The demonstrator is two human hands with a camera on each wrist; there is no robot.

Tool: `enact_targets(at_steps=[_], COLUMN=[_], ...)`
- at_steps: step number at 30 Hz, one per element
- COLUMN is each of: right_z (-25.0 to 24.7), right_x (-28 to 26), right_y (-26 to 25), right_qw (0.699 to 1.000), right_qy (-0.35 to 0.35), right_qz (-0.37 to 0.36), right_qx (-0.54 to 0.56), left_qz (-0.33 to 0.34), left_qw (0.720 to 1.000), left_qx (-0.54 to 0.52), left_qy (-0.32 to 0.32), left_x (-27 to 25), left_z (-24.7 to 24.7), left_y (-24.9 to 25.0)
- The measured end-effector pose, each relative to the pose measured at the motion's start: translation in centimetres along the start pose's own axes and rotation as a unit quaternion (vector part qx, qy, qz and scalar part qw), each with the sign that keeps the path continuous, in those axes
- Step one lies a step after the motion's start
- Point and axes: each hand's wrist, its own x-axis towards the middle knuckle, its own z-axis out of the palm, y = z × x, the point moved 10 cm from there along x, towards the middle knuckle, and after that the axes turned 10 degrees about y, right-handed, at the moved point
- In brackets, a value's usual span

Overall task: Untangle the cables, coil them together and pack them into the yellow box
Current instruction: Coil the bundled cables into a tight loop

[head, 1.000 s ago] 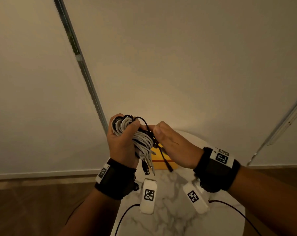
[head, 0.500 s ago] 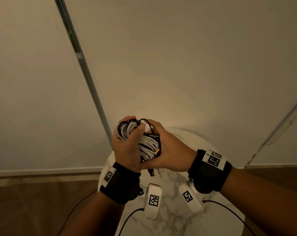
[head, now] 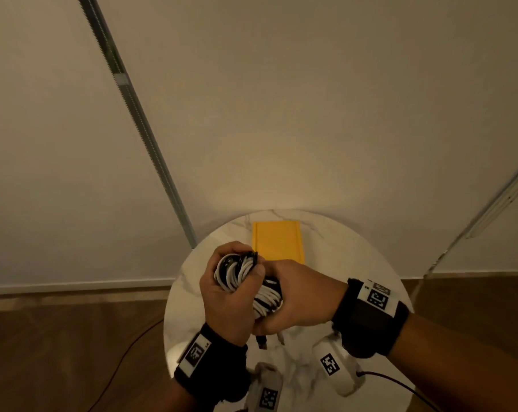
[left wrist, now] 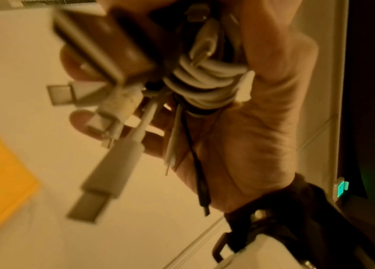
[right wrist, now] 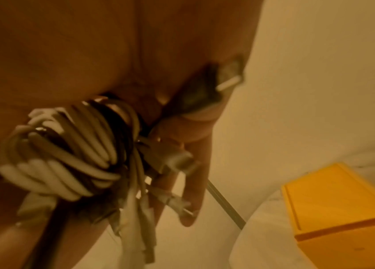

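- Since a moment ago, your hands have dropped lower over the desk (head: 353,257), uncovering the yellow box (head: 278,243) that they hid before.
- Your left hand (head: 226,301) wraps its fingers (head: 222,251) around the upper end of the coiled cables (head: 244,272).
- Your right hand (head: 299,295) curls around the lower end of the same bundle; plugs dangle beneath.
- Beyond your hands, the yellow box sits closed at the desk's far side, near the wall (head: 311,114).
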Motion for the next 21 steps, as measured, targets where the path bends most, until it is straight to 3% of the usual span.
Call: enact_targets(at_steps=[4, 21], right_z=[0.7, -1.7], right_x=[-0.6, -2.3], right_y=[2.0, 13.0], right_qw=[1.000, 0.985], right_qy=[0.001, 0.064], right_qz=[-0.005, 0.080], right_qx=[0.016, 0.135], left_qz=[0.012, -0.164], left_qw=[0.999, 0.985], left_qx=[0.043, -0.046], left_qy=[-0.021, -0.032], left_x=[-1.2, -4.4], left_z=[0.8, 5.8], left_y=[-1.4, -11.6])
